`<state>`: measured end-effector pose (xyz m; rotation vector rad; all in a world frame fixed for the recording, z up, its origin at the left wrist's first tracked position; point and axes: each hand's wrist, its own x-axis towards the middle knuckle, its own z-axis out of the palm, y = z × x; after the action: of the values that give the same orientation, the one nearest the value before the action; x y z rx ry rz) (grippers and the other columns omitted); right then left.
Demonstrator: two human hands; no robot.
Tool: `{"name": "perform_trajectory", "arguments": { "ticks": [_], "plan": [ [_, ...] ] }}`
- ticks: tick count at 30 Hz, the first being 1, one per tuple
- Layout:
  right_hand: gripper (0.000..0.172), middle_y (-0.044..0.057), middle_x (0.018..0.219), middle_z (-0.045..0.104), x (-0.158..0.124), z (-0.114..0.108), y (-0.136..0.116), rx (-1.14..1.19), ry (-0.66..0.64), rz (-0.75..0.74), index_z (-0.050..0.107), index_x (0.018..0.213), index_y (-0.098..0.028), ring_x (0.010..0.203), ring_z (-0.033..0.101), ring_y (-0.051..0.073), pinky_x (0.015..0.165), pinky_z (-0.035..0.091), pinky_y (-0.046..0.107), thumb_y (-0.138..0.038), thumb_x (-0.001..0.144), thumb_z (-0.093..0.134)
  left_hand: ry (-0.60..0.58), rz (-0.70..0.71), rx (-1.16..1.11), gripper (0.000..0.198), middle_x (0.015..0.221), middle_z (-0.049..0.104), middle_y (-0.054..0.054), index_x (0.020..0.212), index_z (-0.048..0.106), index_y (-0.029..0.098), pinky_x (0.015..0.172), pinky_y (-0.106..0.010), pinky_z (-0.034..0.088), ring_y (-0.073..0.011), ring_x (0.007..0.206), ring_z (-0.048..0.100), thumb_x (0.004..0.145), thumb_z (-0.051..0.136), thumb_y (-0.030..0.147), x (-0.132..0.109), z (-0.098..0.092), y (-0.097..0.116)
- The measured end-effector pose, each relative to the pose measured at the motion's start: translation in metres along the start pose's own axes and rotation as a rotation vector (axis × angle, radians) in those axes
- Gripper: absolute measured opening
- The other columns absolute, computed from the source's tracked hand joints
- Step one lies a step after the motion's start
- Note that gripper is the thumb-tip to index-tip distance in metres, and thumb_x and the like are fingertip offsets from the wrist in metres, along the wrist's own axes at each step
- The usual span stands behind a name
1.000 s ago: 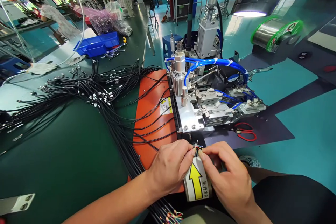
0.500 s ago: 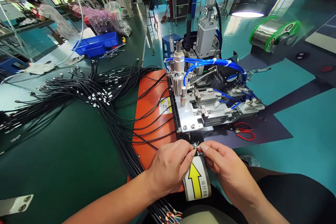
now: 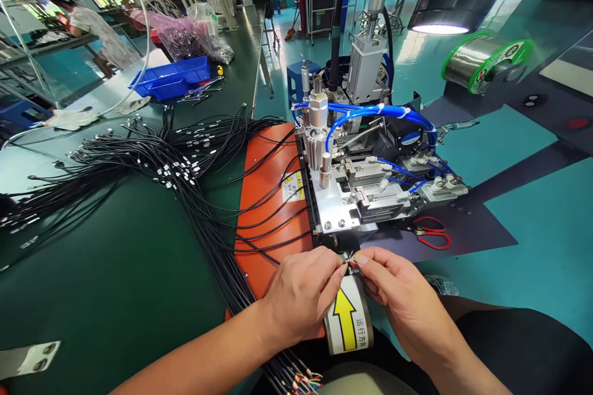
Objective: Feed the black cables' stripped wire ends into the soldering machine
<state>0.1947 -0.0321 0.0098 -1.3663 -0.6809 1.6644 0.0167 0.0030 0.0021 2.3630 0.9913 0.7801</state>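
Note:
My left hand [image 3: 301, 293] and my right hand [image 3: 398, 296] meet fingertip to fingertip just below the metal fixture [image 3: 365, 191]. Both pinch the thin coloured wire ends [image 3: 351, 261] of a black cable. Under the hands lies a label with a yellow arrow [image 3: 346, 318]. A big fan of black cables [image 3: 152, 166] spreads over the green bench to the left and crosses the orange plate [image 3: 266, 197] toward my hands. More stripped cable ends [image 3: 303, 378] show at the bottom edge.
Red-handled scissors [image 3: 433, 233] lie right of the fixture. Blue air hoses [image 3: 375, 112] loop over it. A solder spool [image 3: 486, 60] sits at right under a lamp. A blue tray [image 3: 171, 77] and other people are at the far left.
My right hand has slid up and slightly left, closing in on the left hand's fingertips at the wire ends. The left hand has hardly moved.

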Motion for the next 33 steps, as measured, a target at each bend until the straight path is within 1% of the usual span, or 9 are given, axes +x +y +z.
{"name": "perform_trajectory", "arguments": {
  "ticks": [10, 16, 22, 26, 29, 33],
  "plan": [
    [0.032, -0.005, 0.063, 0.042, -0.0009, -0.0005, 0.0017, -0.003, 0.003, -0.001, 0.059, 0.077, -0.017, 0.059, 0.033, 0.008, 0.052, 0.029, 0.019, -0.044, 0.089, 0.068, 0.002, 0.035, 0.051, 0.018, 0.075, 0.058, -0.002, 0.089, 0.061, 0.014, 0.06, -0.028, 0.039, -0.0125, 0.065, 0.053, 0.1, 0.048, 0.02, -0.0008, 0.0012, -0.0011],
    [0.033, -0.005, 0.065, 0.043, 0.0004, -0.0011, 0.0001, -0.077, 0.009, -0.012, 0.061, 0.079, -0.017, 0.06, 0.032, 0.008, 0.054, 0.03, 0.02, -0.048, 0.09, 0.067, 0.015, 0.08, 0.117, 0.018, 0.072, 0.055, -0.001, 0.089, 0.062, 0.014, 0.059, -0.03, 0.036, -0.0136, 0.064, 0.051, 0.1, 0.048, 0.018, -0.0008, 0.0008, -0.0001],
    [0.032, -0.004, 0.065, 0.044, -0.0001, -0.0023, -0.0006, -0.096, 0.016, -0.004, 0.062, 0.081, -0.017, 0.06, 0.032, 0.008, 0.054, 0.03, 0.02, -0.048, 0.089, 0.068, 0.045, 0.139, 0.151, 0.021, 0.069, 0.05, -0.001, 0.082, 0.059, 0.014, 0.056, -0.031, 0.031, -0.0136, 0.06, 0.045, 0.099, 0.048, 0.017, 0.0004, 0.0004, 0.001],
    [0.034, -0.004, 0.065, 0.046, 0.0005, -0.0024, -0.0001, -0.097, -0.002, -0.008, 0.062, 0.08, -0.017, 0.06, 0.033, 0.008, 0.054, 0.03, 0.02, -0.049, 0.088, 0.069, 0.038, 0.125, 0.141, 0.019, 0.07, 0.051, -0.001, 0.084, 0.06, 0.014, 0.056, -0.03, 0.032, -0.0132, 0.061, 0.046, 0.099, 0.049, 0.017, 0.0003, 0.0, 0.001],
    [0.034, -0.004, 0.067, 0.049, 0.001, -0.0028, 0.001, -0.096, -0.012, -0.014, 0.062, 0.081, -0.017, 0.06, 0.036, 0.008, 0.053, 0.031, 0.02, -0.05, 0.088, 0.069, 0.029, 0.112, 0.127, 0.019, 0.071, 0.052, -0.001, 0.087, 0.061, 0.014, 0.057, -0.029, 0.034, -0.0133, 0.062, 0.048, 0.1, 0.048, 0.019, 0.0001, 0.0001, 0.0009],
    [0.035, -0.002, 0.074, 0.058, 0.0011, -0.0041, 0.0023, -0.099, -0.036, -0.031, 0.064, 0.085, -0.018, 0.068, 0.046, 0.01, 0.059, 0.039, 0.02, -0.052, 0.088, 0.068, 0.007, 0.076, 0.081, 0.019, 0.073, 0.055, -0.002, 0.092, 0.063, 0.014, 0.06, -0.028, 0.037, -0.0137, 0.065, 0.051, 0.101, 0.047, 0.02, 0.0005, -0.0003, 0.0007]
  ]
}}
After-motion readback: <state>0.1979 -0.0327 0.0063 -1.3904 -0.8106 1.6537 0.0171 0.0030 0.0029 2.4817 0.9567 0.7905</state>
